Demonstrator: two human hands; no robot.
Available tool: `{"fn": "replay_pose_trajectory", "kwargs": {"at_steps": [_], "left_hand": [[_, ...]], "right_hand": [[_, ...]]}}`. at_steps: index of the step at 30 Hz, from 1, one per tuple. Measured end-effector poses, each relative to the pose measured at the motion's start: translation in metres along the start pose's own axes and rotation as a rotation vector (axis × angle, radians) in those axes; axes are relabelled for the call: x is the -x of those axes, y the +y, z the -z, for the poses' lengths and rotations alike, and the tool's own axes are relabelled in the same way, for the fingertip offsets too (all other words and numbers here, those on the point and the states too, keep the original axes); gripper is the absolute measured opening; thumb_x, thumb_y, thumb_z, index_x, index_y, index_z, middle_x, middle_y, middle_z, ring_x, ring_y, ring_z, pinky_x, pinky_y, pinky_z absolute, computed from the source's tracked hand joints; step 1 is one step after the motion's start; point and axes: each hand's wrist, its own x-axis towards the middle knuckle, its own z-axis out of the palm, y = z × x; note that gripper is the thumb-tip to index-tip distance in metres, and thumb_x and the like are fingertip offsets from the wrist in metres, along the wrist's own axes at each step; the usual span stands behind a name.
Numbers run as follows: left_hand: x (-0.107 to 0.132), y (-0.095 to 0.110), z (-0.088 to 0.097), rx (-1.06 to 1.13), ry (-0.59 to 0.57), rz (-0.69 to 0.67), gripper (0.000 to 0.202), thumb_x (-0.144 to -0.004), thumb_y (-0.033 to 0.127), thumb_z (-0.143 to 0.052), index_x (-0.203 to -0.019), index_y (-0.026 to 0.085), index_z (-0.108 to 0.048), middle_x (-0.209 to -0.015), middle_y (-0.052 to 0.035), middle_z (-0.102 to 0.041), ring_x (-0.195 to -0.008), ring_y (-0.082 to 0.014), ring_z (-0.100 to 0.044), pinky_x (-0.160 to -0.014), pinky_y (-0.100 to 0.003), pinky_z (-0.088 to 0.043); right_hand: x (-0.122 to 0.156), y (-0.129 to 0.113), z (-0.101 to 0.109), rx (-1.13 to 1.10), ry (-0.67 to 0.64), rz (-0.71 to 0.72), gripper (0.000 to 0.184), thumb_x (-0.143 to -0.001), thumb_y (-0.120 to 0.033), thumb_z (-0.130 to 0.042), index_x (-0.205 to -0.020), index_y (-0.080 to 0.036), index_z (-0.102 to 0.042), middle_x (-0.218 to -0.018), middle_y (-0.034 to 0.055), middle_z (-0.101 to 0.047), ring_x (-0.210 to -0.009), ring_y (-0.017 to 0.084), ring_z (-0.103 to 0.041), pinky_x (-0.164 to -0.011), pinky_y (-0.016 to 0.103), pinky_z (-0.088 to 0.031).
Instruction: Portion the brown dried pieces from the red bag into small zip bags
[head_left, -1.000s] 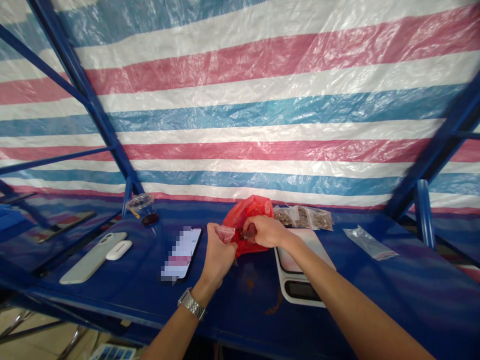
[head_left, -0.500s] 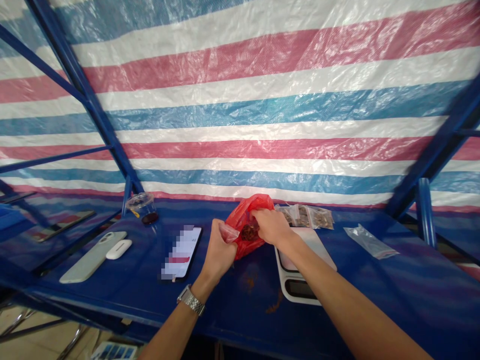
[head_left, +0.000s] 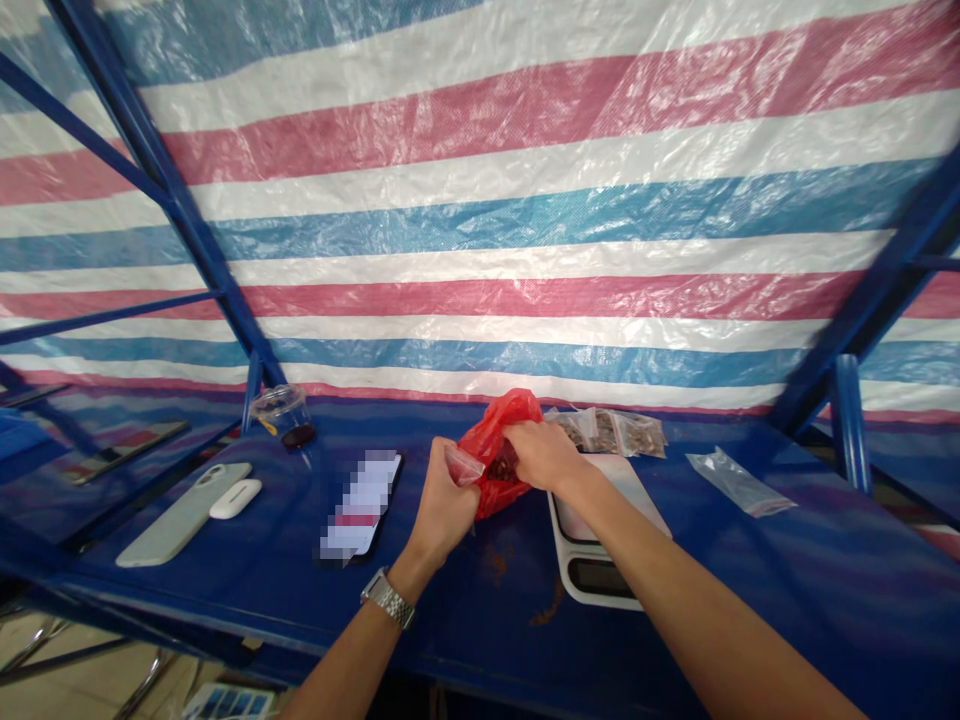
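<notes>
Left hand [head_left: 445, 497] just below centre, fingers pinched tight on a small clear zip bag [head_left: 462, 465]! Right hand [head_left: 543, 456] clamped narrow on a red plastic bag [head_left: 491, 470], mid-frame, right beside a white digital scale [head_left: 600, 535] on the blue table [head_left: 810, 600].

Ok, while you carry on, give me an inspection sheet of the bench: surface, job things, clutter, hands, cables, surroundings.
Surface: blue table top, with brown crumbs in front of the hands.
Job things: red plastic bag holding dark brown pieces; small clear zip bag; white kitchen scale; filled small bags behind the scale.
Clutter: phone, pale phone case, white earbud case, plastic cup, loose clear bag.
Hands: left hand grips the zip bag; right hand grips the red bag's mouth.
Cables: nothing seen.
Surroundings: striped tarp on a blue metal frame.
</notes>
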Motion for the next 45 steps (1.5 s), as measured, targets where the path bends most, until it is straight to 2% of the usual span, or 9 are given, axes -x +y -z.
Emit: {"fn": "replay_pose_trajectory", "kwargs": {"at_steps": [8, 14, 20, 24, 30, 35, 38, 41, 45], "left_hand": [[-0.001, 0.0, 0.0, -0.006, 0.067, 0.007, 0.04, -0.063, -0.006, -0.054, -0.091, 0.021, -0.045, -0.074, 0.0082, -0.051, -0.065, -0.0091, -0.051, -0.06, -0.018, -0.039], [-0.001, -0.001, -0.002, 0.008, 0.059, 0.043, 0.039, -0.064, -0.006, -0.055, -0.091, 0.021, -0.045, -0.073, 0.008, -0.051, -0.064, -0.0087, -0.05, -0.059, -0.018, -0.039], [-0.004, -0.01, -0.005, 0.108, 0.061, 0.09, 0.039, -0.065, -0.004, -0.054, -0.092, 0.022, -0.044, -0.075, 0.0087, -0.051, -0.059, -0.0067, -0.049, -0.058, -0.017, -0.039], [-0.009, -0.015, -0.004, 0.151, 0.054, 0.062, 0.039, -0.063, -0.004, -0.054, -0.091, 0.021, -0.045, -0.076, 0.0088, -0.05, -0.059, -0.0059, -0.049, -0.061, -0.017, -0.041], [-0.012, -0.016, 0.001, 0.08, 0.087, 0.025, 0.039, -0.061, 0.0, -0.056, -0.092, 0.022, -0.047, -0.074, 0.008, -0.051, -0.063, -0.0079, -0.05, -0.059, -0.017, -0.041], [-0.013, -0.019, 0.002, 0.234, -0.031, 0.106, 0.04, -0.06, 0.005, -0.054, -0.094, 0.024, -0.045, -0.071, 0.009, -0.05, -0.053, -0.0079, -0.048, -0.049, -0.017, -0.037], [-0.014, -0.021, 0.004, 0.24, -0.023, 0.124, 0.039, -0.06, 0.007, -0.053, -0.094, 0.024, -0.044, -0.071, 0.0094, -0.048, -0.049, -0.0075, -0.045, -0.046, -0.017, -0.035], [-0.017, -0.02, 0.008, 0.115, 0.043, 0.079, 0.039, -0.062, 0.005, -0.052, -0.096, 0.023, -0.045, -0.076, 0.0076, -0.05, -0.055, -0.0083, -0.048, -0.052, -0.018, -0.039], [-0.02, -0.015, 0.017, -0.103, 0.122, -0.064, 0.038, -0.067, 0.003, -0.057, -0.099, 0.022, -0.048, -0.085, 0.004, -0.051, -0.075, -0.0128, -0.055, -0.074, -0.026, -0.048]], "right_hand": [[0.001, 0.001, -0.002, 0.032, 0.098, 0.043, 0.031, -0.085, -0.008, -0.054, -0.112, -0.017, -0.068, -0.123, 0.0151, -0.07, -0.107, 0.028, -0.071, -0.081, 0.033, -0.053], [0.0, 0.007, -0.006, -0.098, -0.005, 0.013, 0.027, -0.08, -0.012, -0.06, -0.103, -0.022, -0.069, -0.111, 0.0077, -0.076, -0.108, 0.029, -0.071, -0.078, 0.031, -0.051], [-0.002, 0.0, -0.012, -0.135, -0.014, 0.016, 0.025, -0.082, -0.019, -0.061, -0.106, -0.021, -0.069, -0.108, 0.0111, -0.077, -0.106, 0.03, -0.073, -0.079, 0.032, -0.052], [-0.004, -0.003, -0.012, -0.142, -0.018, -0.024, 0.027, -0.08, -0.019, -0.063, -0.106, -0.02, -0.07, -0.11, 0.0121, -0.077, -0.107, 0.031, -0.072, -0.081, 0.034, -0.053], [-0.008, 0.0, -0.018, -0.254, -0.027, -0.002, 0.029, -0.079, -0.023, -0.064, -0.108, -0.024, -0.072, -0.11, 0.0093, -0.078, -0.106, 0.031, -0.073, -0.082, 0.034, -0.053], [-0.009, 0.0, -0.021, -0.275, -0.018, -0.01, 0.027, -0.077, -0.022, -0.066, -0.103, -0.023, -0.073, -0.106, 0.0109, -0.079, -0.104, 0.033, -0.073, -0.081, 0.035, -0.053], [-0.012, 0.004, -0.025, -0.349, -0.009, -0.008, 0.025, -0.076, -0.021, -0.07, -0.1, -0.022, -0.074, -0.101, 0.0092, -0.079, -0.099, 0.03, -0.074, -0.079, 0.033, -0.053], [-0.019, 0.015, -0.034, -0.546, 0.003, 0.01, 0.027, -0.076, -0.018, -0.072, -0.103, -0.021, -0.074, -0.101, 0.0057, -0.079, -0.095, 0.024, -0.074, -0.08, 0.029, -0.053], [-0.027, 0.035, -0.044, -0.811, -0.011, 0.015, 0.028, -0.078, -0.011, -0.069, -0.106, -0.017, -0.071, -0.101, 0.0063, -0.079, -0.092, 0.019, -0.074, -0.079, 0.026, -0.054]]}}
